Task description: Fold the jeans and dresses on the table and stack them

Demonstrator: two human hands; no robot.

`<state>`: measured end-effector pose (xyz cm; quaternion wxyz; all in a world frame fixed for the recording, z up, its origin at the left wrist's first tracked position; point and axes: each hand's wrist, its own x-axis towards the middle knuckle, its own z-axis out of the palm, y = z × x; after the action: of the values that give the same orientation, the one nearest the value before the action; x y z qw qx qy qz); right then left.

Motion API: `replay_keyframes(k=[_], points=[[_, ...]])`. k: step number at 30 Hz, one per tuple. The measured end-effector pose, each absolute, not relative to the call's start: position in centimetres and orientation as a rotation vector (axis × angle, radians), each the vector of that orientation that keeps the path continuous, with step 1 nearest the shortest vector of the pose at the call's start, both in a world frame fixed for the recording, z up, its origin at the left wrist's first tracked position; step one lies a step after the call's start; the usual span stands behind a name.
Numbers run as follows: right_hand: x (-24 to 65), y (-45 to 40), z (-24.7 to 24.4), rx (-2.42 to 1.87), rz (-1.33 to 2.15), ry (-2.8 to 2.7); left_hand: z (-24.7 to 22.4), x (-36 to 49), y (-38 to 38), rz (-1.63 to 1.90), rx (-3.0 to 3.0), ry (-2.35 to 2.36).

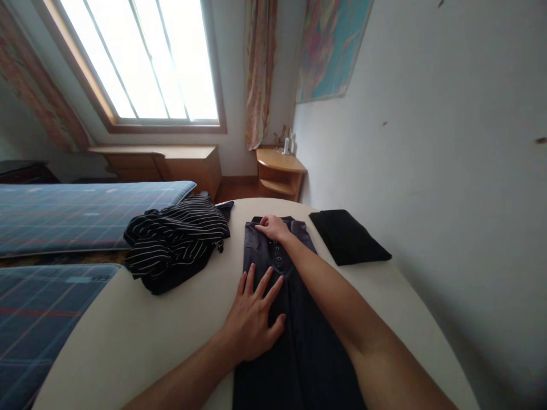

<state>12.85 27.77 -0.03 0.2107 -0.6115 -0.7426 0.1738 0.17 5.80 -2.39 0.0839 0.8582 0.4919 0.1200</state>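
The pants (pixel 305 324) lie lengthwise on the pale bench (pixel 171 319), waist end away from the person; the near end runs out of the picture at the bottom, so the legs' full length cannot be told. The left hand (pixel 256 316) rests flat on them, fingers spread, gripping nothing; its palm side is hidden. The right hand (pixel 273 228) is at the waistband with fingers bent down onto the cloth; whether it pinches the fabric or only presses on it, I cannot tell. Its wrist and forearm cover part of the waist and right side. Below that hand shows a short row of small ring-like fastenings (pixel 278 253), the upper ones partly covered and too small to make out. A black strip peeks out beyond the waistband; what it belongs to is unclear.

To the left sits a heap of striped cloth (pixel 183 228), its shape lost in the folds, with plain dark cloth (pixel 168 280) showing under its near edge. To the right lies a folded black cloth (pixel 348 236), too dark for its kind to be read.

Past the bench's left edge are two plaid mattresses (pixel 85 210), both cut off by the frame. The window (pixel 158 62) is blown out to white. On the corner shelf (pixel 280 159) stand small white items (pixel 286 146), too small to identify.
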Motion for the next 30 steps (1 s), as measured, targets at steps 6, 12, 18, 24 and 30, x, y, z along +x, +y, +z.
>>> replay_keyframes(k=[6,12,18,24,30], points=[[12.5,26.7,-0.3,-1.562,0.336,-2.187,-2.4,0.2,5.8,0.361,2.562,1.462],[12.2,27.3,-1.3,-1.583,0.29,-2.314,-2.1,0.2,5.8,0.334,2.548,1.468],[11.9,27.1,-1.8,-1.594,0.199,-2.394,-2.4,0.2,5.8,0.353,2.563,1.466],[12.5,25.6,-1.2,-1.39,0.033,-2.464,-2.4,0.2,5.8,0.346,2.567,1.464],[12.8,26.2,-1.8,-1.497,0.076,-2.591,-2.4,0.3,5.9,0.331,2.583,1.48]])
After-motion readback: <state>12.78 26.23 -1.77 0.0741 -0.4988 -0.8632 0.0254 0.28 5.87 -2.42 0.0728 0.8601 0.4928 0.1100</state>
